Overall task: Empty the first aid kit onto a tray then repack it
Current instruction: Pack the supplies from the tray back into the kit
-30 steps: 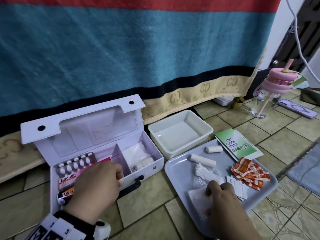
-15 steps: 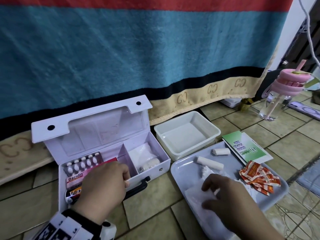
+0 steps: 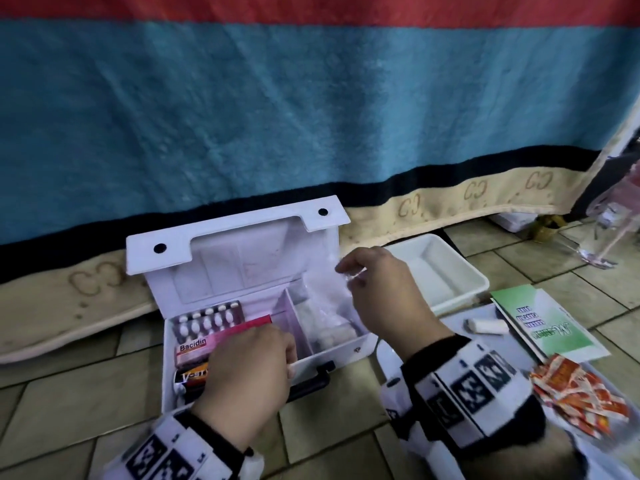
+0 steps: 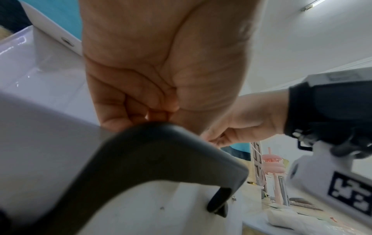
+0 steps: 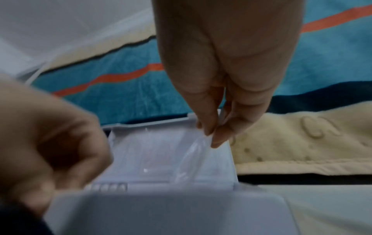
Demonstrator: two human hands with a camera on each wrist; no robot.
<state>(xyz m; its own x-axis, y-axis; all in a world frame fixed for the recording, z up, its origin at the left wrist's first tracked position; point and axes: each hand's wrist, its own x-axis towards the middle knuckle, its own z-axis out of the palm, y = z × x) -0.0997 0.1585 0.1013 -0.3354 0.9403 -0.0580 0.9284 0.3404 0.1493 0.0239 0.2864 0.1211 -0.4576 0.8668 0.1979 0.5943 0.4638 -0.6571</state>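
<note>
The white first aid kit [image 3: 242,271] stands open on the tiled floor, lid up. My left hand [image 3: 249,362] curls over its front wall above the black handle [image 3: 311,379]; the left wrist view shows the curled fingers [image 4: 128,103] behind that handle [image 4: 161,159]. My right hand [image 3: 349,271] pinches a clear plastic bag [image 3: 325,299] that hangs into the right compartment; the pinch [image 5: 209,135] and bag [image 5: 191,159] show in the right wrist view. The left compartment holds a blister pack [image 3: 207,320], a Bacidin box [image 3: 194,351] and a dark tube [image 3: 192,377]. My right arm partly hides the grey tray [image 3: 450,322].
On the tray lie a bandage roll [image 3: 486,326] and orange sachets [image 3: 581,393]; a green leaflet [image 3: 547,327] overlaps its far edge. A white tub [image 3: 436,271] sits behind the tray. A hanging blanket [image 3: 311,116] closes the back. A clear bottle [image 3: 609,237] stands far right.
My right hand has left the tray and moved left over the kit's right compartment, carrying the clear bag. My left hand has stayed on the kit's front wall.
</note>
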